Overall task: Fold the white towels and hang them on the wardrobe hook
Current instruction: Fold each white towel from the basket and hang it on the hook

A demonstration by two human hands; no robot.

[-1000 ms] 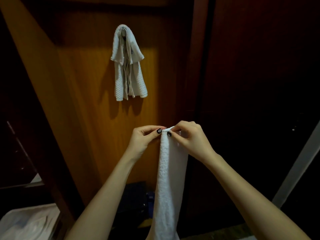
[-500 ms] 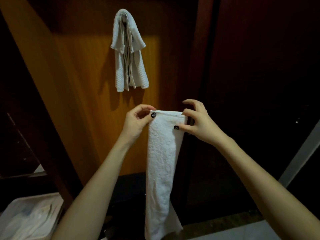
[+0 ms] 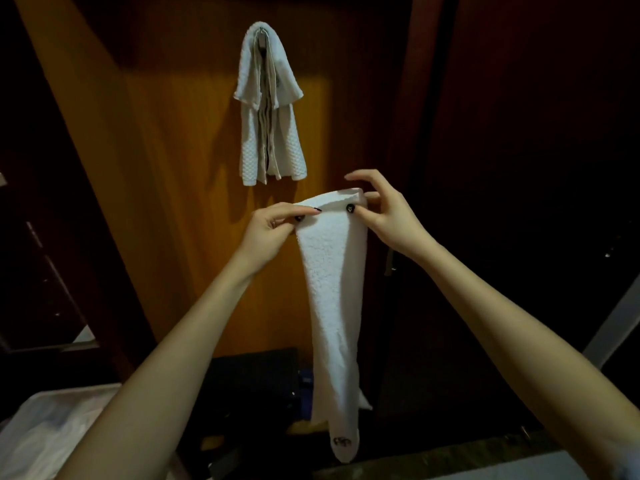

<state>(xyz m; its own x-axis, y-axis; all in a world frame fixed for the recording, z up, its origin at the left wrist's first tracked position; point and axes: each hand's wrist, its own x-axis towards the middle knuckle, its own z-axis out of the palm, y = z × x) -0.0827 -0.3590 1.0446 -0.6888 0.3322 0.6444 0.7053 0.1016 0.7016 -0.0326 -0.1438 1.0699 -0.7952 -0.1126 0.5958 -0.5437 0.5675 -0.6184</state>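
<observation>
A long white towel [image 3: 332,292], folded into a narrow strip, hangs down in front of the wooden wardrobe door [image 3: 180,188]. My left hand [image 3: 273,226] pinches its top left corner. At the top right corner my right hand [image 3: 384,213] pinches the towel between thumb and forefinger, the other fingers spread. Above and to the left, several folded white towels [image 3: 268,109] hang from the wardrobe hook [image 3: 262,31], which they almost cover.
Dark wardrobe panels [image 3: 519,168] stand to the right. A white tub [image 3: 45,431] sits at the lower left and dark items [image 3: 256,379] lie on the floor below the door. A pale ledge [image 3: 502,465] runs along the bottom right.
My hands have drawn apart from a tight joined pinch, spreading the towel's top edge wider, and have lifted it nearer the hung towels.
</observation>
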